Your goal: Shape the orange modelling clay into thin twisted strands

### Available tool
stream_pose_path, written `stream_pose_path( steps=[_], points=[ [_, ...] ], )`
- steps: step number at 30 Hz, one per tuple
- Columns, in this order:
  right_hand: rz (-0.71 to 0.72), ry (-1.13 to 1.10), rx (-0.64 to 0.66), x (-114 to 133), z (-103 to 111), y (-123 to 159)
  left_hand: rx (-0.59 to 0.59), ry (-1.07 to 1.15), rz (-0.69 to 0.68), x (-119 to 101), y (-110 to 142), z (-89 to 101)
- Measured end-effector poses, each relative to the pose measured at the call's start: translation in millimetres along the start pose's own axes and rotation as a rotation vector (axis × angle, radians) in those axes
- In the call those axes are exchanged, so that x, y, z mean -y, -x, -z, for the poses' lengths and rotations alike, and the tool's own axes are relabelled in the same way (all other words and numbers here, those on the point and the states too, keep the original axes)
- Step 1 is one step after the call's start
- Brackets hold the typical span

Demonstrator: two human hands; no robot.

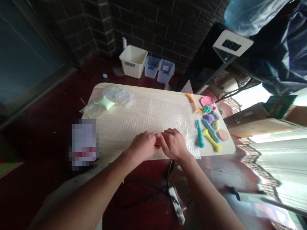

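Observation:
My left hand [145, 144] and my right hand [173, 143] meet over the near edge of the table. Their fingers are curled around a small red lump of clay [157, 142], most of it hidden by the fingers and thumbs. Beneath them lies a sheet of bubble wrap [144, 111]. To the right of my right hand are shaped clay pieces: a teal twisted stick [200, 134], a yellow bone shape [212, 140], a blue bar [211, 131] and an orange bone shape [193, 103]. Behind these sit a pink piece [207, 101] and a purple lump [208, 118].
Clear plastic bags [120, 95] and a pale green packet [105, 103] lie at the table's far left. A white bin [133, 62] and two clear boxes [151, 67] stand on the floor beyond. A power strip [176, 206] lies below the near edge.

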State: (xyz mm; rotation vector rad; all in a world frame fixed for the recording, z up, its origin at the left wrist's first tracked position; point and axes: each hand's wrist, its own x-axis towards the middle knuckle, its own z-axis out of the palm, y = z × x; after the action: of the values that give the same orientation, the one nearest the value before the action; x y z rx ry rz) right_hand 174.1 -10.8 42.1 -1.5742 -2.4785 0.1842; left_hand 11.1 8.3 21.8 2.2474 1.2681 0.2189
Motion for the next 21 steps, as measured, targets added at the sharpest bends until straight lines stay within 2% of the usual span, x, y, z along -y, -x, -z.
stream_pose_path(
  steps=[4,7,10,17,21],
  points=[
    [-0.054,0.015,0.001,9.7,-4.5,0.3,0.029,-0.032,-0.019,-1.0,-2.9,-2.5],
    [-0.103,-0.038,-0.012,5.1,-4.9,-1.9,0.037,-0.009,-0.053,-11.1,-3.0,4.5],
    [-0.115,-0.113,-0.029,-2.6,-3.1,-3.3,0.043,-0.015,0.0,-17.3,-0.5,12.3],
    [-0.212,-0.277,0.021,-14.2,-2.4,-0.1,0.005,0.139,-0.001,-1.5,4.9,18.7],
    [-0.252,-0.286,-0.022,-15.3,-4.3,0.0,0.007,0.242,-0.106,0.5,6.2,20.0]
  ],
)
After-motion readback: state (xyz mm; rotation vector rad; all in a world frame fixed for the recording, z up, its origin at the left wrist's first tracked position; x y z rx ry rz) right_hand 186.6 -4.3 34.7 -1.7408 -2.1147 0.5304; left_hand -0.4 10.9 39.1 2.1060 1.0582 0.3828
